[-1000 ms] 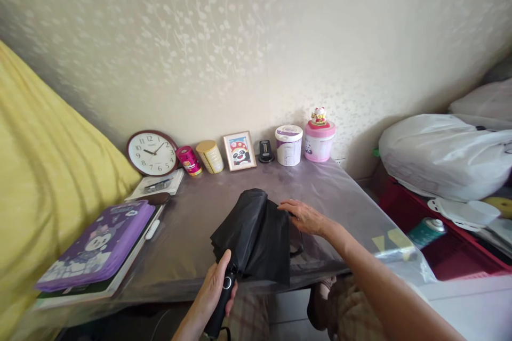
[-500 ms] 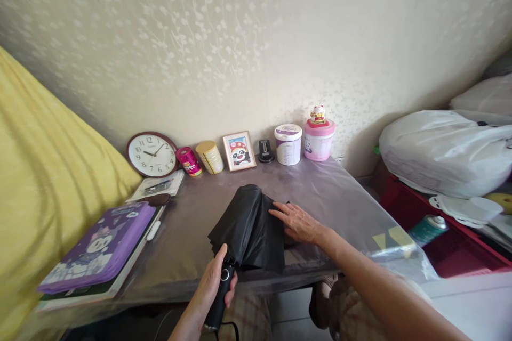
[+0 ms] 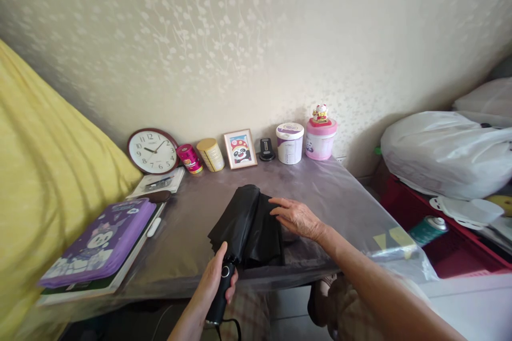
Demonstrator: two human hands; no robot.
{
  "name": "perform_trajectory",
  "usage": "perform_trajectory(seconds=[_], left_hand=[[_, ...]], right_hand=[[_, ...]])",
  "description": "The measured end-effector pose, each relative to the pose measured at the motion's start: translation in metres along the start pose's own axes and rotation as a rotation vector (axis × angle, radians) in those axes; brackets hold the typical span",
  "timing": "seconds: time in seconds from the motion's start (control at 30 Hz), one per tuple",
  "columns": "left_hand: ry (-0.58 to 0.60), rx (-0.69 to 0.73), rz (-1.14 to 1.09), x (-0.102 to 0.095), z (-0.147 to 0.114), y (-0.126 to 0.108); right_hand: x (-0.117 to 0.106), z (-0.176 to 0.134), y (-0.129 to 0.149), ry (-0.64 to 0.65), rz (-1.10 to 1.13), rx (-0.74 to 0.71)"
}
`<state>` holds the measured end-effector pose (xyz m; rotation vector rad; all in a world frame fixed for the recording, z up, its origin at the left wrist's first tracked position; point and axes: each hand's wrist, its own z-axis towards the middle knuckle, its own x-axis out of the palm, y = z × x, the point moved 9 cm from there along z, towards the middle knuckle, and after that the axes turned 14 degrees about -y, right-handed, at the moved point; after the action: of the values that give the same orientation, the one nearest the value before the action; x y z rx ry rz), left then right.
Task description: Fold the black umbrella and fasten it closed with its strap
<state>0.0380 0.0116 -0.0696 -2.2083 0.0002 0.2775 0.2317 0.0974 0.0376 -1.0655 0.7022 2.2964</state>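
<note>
Over the near edge of the grey plastic-covered worktop, the left hand grips a black cloth umbrella; the right hand, fingers extended, touches its folds — apparently tidying, which calls for light pressure.

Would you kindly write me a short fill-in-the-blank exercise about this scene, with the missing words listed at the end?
1. The umbrella is gripped by its handle in the ____ hand.
2. The animal in the framed picture is a ____.
3. The cat figurine sits on the ____ tub.
4. The cloth along the left edge is coloured ____.

Missing words: left, panda, pink, yellow.
</note>
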Motion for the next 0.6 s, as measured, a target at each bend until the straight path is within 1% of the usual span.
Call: perform_trajectory(seconds=[0.13,0.23,0.33,0.43,0.5,0.6], left_hand=[[0.009,-0.012,0.003,0.001,-0.003,0.0],[0.015,-0.013,0.008,0.002,-0.003,-0.001],[0.002,-0.006,0.012,0.002,-0.005,-0.002],[-0.004,-0.003,0.025,0.003,-0.008,-0.002],[-0.006,0.013,0.037,0.004,-0.011,-0.002],[0.008,0.074,0.074,0.008,-0.014,-0.003]], right_hand=[[0.009,0.0,0.01,0.057,0.158,-0.005],[0.009,0.004,0.014,0.031,0.263,-0.006],[0.006,0.01,0.007,-0.033,0.346,0.096],[0.0,0.017,0.001,-0.142,0.385,0.191],[-0.003,0.023,0.002,-0.222,0.377,0.209],[-0.003,0.03,0.011,-0.293,0.338,0.198]])
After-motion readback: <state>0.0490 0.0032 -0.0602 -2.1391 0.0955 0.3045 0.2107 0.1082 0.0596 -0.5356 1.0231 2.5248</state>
